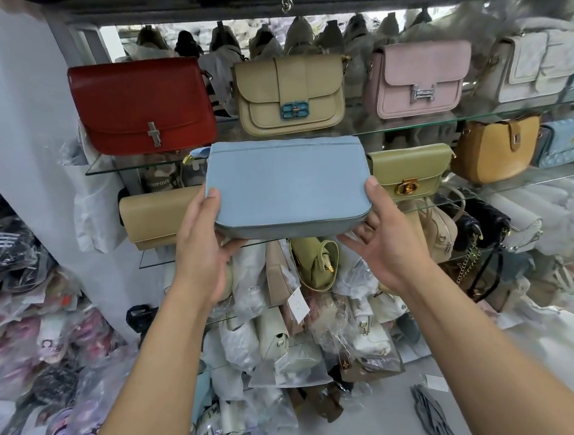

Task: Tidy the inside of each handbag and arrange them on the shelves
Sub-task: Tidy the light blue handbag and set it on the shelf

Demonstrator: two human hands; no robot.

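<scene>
Holding light blue handbag [288, 186] in the air in front of the shelving, plain face toward the camera, long side level, rounded base lowest. Gripped at the lower left corner by left hand [202, 255]: thumb flat on the near face, fingers curled under the base. Gripped likewise at the lower right corner by right hand [387, 243]: thumb on the near face, fingers hooked beneath. Suspended between the two hands, resting on no shelf; contact with the bags behind not determinable.

Partly covered by the held bag: tan bag [160, 217] at its left, olive green bag [410, 169] with gold clasp at its right. Farther right, on lower glass shelf [503, 189]: mustard bag [496, 149], then pale blue quilted bag [568, 142].

Noted on upper glass shelf [409, 126], just above the held bag, left to right: red bag [143, 105], beige bag [289, 93] with blue clasp, pink bag [419, 78], cream bag [534, 67]; all upright, flaps forward.

Noted below the hands: heap of plastic-wrapped bags [289, 354], reaching down to the floor.
</scene>
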